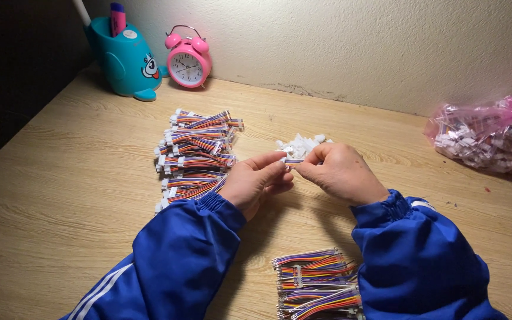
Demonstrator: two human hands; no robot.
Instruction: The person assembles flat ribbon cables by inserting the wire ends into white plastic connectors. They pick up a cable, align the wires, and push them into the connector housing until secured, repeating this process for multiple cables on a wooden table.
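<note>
Left hand: the left hand (258, 179) is curled nearly closed, thumb and forefinger pinching the left end of a short striped wire lead (294, 160).
Right hand: the right hand (338, 172) is likewise closed to a pinch, gripping the right end of the same lead.
Wire lead: held between both hands just above the desk (60, 195), at mid-scene; whether a plug is on it cannot be told.
White connectors: a small heap of white plastic connectors (301, 144) lies on the desk just beyond the fingertips.
Left stack: a long pile of multicoloured wire bundles (195, 151) lies just left of the left hand, running from near to far.
Near stack: a second wire pile (318, 283) lies near the body, between the blue sleeves (176, 261).
Bag: a pink plastic bag (493, 133) of white parts sits at far right.
Far left: a pink alarm clock (188, 58) and a teal whale-shaped pen holder (124, 54) stand against the wall.
</note>
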